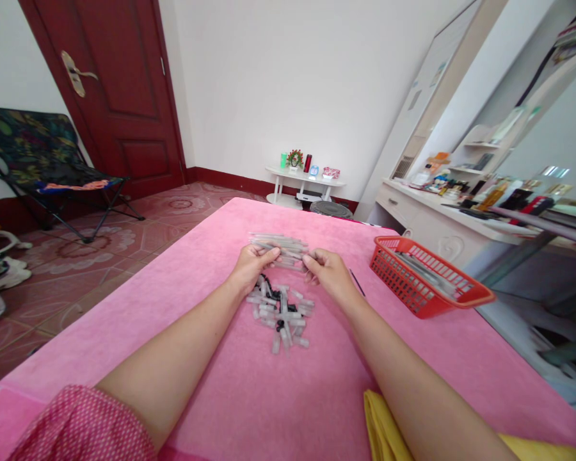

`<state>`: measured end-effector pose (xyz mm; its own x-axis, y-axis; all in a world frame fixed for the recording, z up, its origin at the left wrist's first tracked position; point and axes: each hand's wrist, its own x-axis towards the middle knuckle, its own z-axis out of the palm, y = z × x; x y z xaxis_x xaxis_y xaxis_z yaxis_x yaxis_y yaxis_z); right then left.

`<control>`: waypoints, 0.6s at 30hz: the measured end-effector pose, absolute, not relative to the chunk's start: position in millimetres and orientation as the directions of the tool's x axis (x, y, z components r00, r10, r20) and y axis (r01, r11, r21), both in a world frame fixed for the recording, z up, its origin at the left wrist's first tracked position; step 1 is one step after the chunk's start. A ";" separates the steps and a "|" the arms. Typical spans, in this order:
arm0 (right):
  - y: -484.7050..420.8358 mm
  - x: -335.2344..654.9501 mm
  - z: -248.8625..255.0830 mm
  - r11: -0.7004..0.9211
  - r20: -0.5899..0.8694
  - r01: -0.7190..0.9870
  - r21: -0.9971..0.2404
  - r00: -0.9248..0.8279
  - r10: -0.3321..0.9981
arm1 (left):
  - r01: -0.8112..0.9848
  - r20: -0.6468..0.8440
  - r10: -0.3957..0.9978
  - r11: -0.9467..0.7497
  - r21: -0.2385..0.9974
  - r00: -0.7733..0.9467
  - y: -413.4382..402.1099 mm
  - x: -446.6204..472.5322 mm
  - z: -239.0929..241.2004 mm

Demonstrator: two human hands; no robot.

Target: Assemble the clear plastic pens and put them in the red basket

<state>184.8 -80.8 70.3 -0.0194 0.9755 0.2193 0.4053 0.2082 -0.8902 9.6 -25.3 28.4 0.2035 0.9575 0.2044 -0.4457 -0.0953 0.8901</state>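
Observation:
On a pink cloth-covered table [211, 384] lies a loose heap of small clear tubes with black bits [281, 314]. Just beyond it rests a neat row of longer clear tubes [279, 245]. My left hand [251, 267] has its fingers curled, pinching one end of a clear tube [288, 259] at the edge of that row. My right hand [327, 269] is closed on the tube's other end. Both hands hover over the far side of the heap.
A red plastic basket [425, 278] holding clear items sits at the right of the table, a thin dark stick [358, 283] beside it. Yellow cloth [388, 429] lies at the near edge. A folding chair [43, 166], door and dresser [441, 218] surround the table.

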 end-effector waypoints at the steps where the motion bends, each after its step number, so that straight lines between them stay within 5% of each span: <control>1: -81.0 184.2 70.4 0.192 0.197 0.403 -0.895 -0.029 0.980 | -0.445 0.205 0.957 -0.095 0.890 0.206 -25.3 9.5 28.3; 18: -81.8 182.5 69.6 0.203 0.206 0.404 -0.892 -0.036 0.978 | -0.448 0.199 0.958 -0.088 0.890 0.207 -26.6 9.7 29.0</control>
<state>182.5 -81.8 69.6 -0.0363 0.9779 0.2057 0.4039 0.2027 -0.8921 9.7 -26.6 29.0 0.2074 0.9578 0.1987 -0.4483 -0.0875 0.8896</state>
